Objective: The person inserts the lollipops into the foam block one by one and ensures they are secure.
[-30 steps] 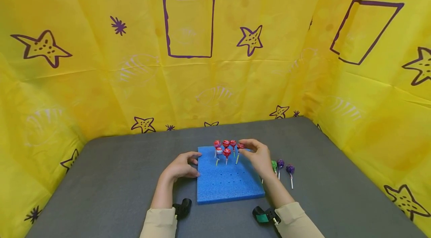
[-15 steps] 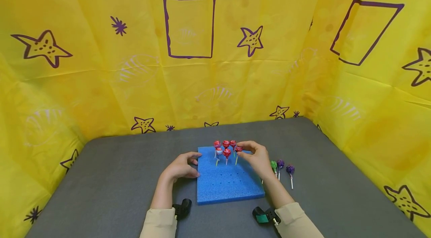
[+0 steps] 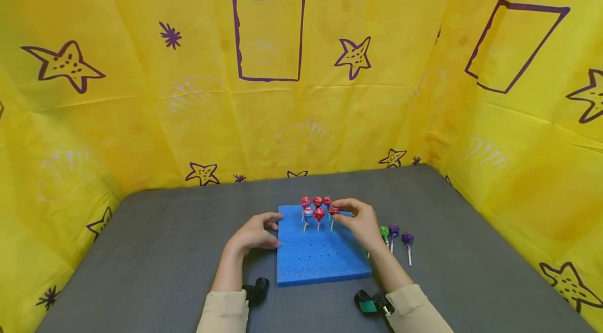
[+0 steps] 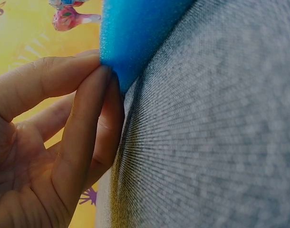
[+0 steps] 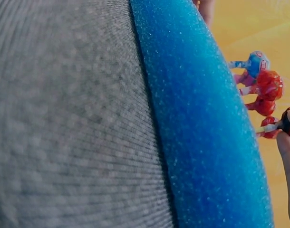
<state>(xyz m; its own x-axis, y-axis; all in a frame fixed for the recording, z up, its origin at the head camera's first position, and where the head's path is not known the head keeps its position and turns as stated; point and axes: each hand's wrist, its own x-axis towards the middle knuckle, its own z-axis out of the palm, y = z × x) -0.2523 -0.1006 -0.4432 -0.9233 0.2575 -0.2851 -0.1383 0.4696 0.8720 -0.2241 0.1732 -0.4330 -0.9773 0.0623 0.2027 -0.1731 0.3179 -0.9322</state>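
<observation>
Head view gives me the whole layout: a yellow star-printed sheet [image 3: 141, 113] walls in the grey desk [image 3: 155, 249] on three sides, so any room to move lies toward me and out to the left. Centred on the desk lies the blue foam block [image 3: 322, 254], flat, with rows of small holes across its top.

My left hand [image 3: 253, 234] rests at the block's left edge; in the left wrist view its fingers [image 4: 90, 118] are nearly straight and press against the foam's corner, pinching nothing, which I judge braces the block against sliding. My right hand [image 3: 360, 220] hovers over the block's far right part, thumb and fingertips closed in a pinch on a red lollipop [image 3: 333, 211], its stick pointing down at the foam; whether the tip is already in a hole I cannot tell.

Five more red lollipops [image 3: 316, 206] stand upright in the far rows just left of it, close enough that the pinch has little side clearance. The near half of the block is bare holes. Right of the foam, on the desk, lie one green lollipop [image 3: 384, 231] and two purple lollipops [image 3: 400, 234], within easy reach of the right hand.
</observation>
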